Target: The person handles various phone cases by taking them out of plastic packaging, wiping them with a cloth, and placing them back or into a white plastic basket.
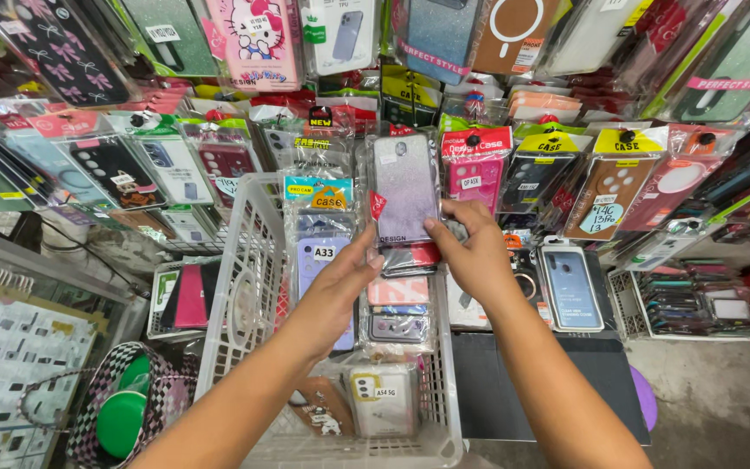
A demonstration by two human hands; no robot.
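Together, left hand (pixel 333 291) and right hand (pixel 476 252) pinch a packaged glitter case (pixel 404 187) between their fingers, upright over a white basket (pixel 245 304) of packaged cases.

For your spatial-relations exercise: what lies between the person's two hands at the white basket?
In the head view, the left hand and right hand both grip a glittery phone case in clear packaging. Below it, between them, stacked packaged cases stand in the white basket.
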